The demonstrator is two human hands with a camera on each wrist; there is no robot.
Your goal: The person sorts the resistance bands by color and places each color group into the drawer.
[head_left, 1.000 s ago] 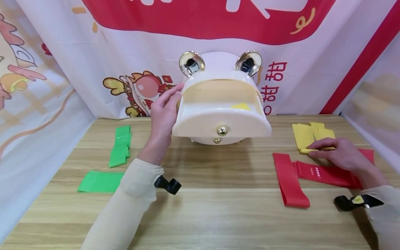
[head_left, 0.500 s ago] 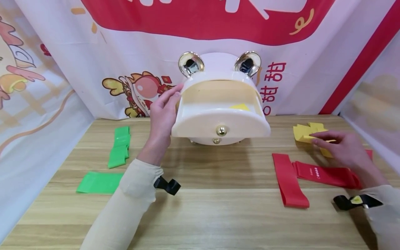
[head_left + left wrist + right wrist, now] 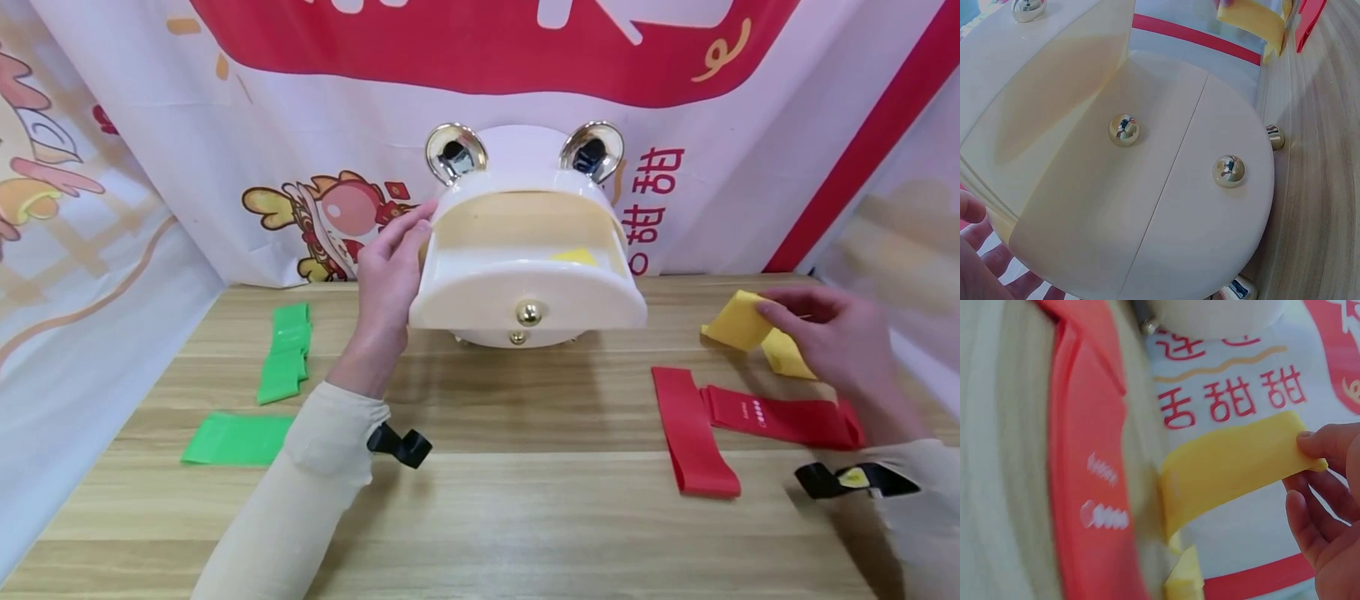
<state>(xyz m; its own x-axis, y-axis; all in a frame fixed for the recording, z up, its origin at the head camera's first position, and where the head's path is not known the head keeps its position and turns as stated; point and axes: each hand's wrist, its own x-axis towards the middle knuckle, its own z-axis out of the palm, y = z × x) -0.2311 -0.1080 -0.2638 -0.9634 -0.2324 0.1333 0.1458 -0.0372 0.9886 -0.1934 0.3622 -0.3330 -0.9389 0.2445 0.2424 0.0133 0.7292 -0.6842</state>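
My right hand point(image 3: 843, 342) pinches one end of a yellow resistance band point(image 3: 1235, 465) between thumb and fingers. The band is lifted at that end, and its far end hangs down close to the wooden table. More yellow band point(image 3: 786, 354) lies just below the hand. My left hand point(image 3: 390, 279) rests along the side of a white frog-shaped drawer cabinet point(image 3: 525, 146), its fingers fairly straight in the left wrist view. The cabinet's upper drawer point(image 3: 525, 292) is pulled out, and a yellow piece point(image 3: 574, 257) shows inside it.
Two red bands point(image 3: 693, 433) point(image 3: 780, 417) lie in front of my right hand. On the left of the table point(image 3: 525, 517) are green bands point(image 3: 291, 342) point(image 3: 238, 437). A printed cloth point(image 3: 337, 108) hangs behind the cabinet. The lower drawer point(image 3: 1210, 181) is closed.
My right hand has raised the yellow band's end from the table and moved slightly away from me. The left hand and the drawer have stayed in place.
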